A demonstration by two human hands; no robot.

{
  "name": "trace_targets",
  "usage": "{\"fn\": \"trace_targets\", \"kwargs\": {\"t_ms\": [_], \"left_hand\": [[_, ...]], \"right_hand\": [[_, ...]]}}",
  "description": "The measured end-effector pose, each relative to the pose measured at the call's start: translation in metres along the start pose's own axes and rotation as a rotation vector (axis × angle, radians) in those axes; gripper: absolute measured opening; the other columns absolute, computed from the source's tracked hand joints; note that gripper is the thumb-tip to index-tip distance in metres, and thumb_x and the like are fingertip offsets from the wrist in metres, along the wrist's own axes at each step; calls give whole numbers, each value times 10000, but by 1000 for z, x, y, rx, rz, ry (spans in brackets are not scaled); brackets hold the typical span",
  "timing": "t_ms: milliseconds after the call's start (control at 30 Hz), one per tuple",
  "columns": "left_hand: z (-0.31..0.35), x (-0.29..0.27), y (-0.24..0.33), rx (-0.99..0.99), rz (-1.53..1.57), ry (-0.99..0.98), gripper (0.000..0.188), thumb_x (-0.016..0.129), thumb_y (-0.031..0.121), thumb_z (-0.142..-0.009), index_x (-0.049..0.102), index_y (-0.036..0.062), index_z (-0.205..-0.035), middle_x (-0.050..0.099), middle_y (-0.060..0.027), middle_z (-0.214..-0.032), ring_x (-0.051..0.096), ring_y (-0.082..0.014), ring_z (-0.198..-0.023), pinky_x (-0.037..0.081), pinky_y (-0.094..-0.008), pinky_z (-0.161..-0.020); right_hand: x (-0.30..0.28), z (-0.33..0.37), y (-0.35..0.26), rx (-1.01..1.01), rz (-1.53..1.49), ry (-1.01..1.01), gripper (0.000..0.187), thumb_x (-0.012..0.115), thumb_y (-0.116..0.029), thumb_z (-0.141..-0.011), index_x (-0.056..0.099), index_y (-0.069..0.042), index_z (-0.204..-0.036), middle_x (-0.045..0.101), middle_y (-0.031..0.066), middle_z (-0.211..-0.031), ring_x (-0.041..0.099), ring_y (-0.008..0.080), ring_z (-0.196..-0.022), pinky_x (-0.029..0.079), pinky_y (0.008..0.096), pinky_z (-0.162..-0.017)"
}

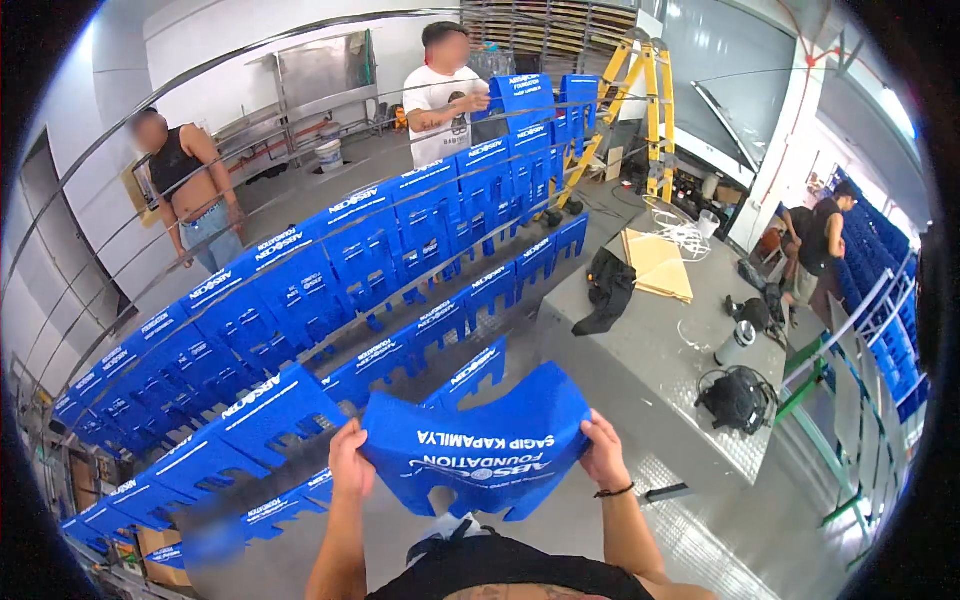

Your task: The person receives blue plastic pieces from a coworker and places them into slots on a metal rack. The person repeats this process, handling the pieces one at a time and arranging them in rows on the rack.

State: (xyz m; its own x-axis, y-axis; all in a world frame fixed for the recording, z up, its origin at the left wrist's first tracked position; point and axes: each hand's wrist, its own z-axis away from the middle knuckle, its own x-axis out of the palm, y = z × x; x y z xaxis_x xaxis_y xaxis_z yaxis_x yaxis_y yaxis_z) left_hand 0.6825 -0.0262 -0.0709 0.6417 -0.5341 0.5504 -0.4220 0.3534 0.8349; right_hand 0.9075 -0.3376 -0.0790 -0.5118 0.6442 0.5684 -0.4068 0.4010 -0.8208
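Observation:
A blue fabric bag with white print is stretched between my two hands in front of my body, its print upside down to me. My left hand grips its left edge, fingers closed on the cloth. On the opposite edge, my right hand, with a dark band at the wrist, pinches the fabric. The bag sags in the middle, and a cut-out shows along its near edge. Close beyond my left hand, similar blue bags hang in a row.
Long lines of blue bags hang on wires to the left and ahead. A metal-topped table on the right bears a black bag, a tumbler and cardboard. Beyond stands a yellow ladder. Several people are around; one handles a hanging bag.

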Motion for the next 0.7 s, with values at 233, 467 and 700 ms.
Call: {"fn": "trace_targets", "kwargs": {"t_ms": [233, 467, 700], "left_hand": [[-146, 110, 54, 291, 103, -328, 366, 620, 266, -778, 566, -2, -1022, 623, -105, -1050, 588, -218, -985, 459, -361, -893], [-350, 258, 141, 665, 29, -300, 414, 515, 192, -912, 492, -31, -1260, 546, -120, -1265, 517, -210, -1150, 357, -342, -1033], [-540, 347, 142, 530, 8, -128, 183, 541, 199, -872, 606, 28, -854, 603, -30, -892, 541, -133, -860, 421, -280, -823]], "right_hand": [[38, -179, -116, -324, -66, -243, 511, 539, -208, -903, 396, 28, -1333, 526, 133, -1285, 528, 229, -1153, 404, 357, -1006], [112, -412, -257, -402, -252, -545, 346, 441, -263, -949, 575, -16, -1150, 652, 124, -1094, 623, 226, -985, 482, 362, -900], [118, -685, -337, -335, -43, -490, 345, 473, -283, -912, 593, -7, -1081, 668, 137, -996, 639, 252, -878, 497, 363, -868]]}}
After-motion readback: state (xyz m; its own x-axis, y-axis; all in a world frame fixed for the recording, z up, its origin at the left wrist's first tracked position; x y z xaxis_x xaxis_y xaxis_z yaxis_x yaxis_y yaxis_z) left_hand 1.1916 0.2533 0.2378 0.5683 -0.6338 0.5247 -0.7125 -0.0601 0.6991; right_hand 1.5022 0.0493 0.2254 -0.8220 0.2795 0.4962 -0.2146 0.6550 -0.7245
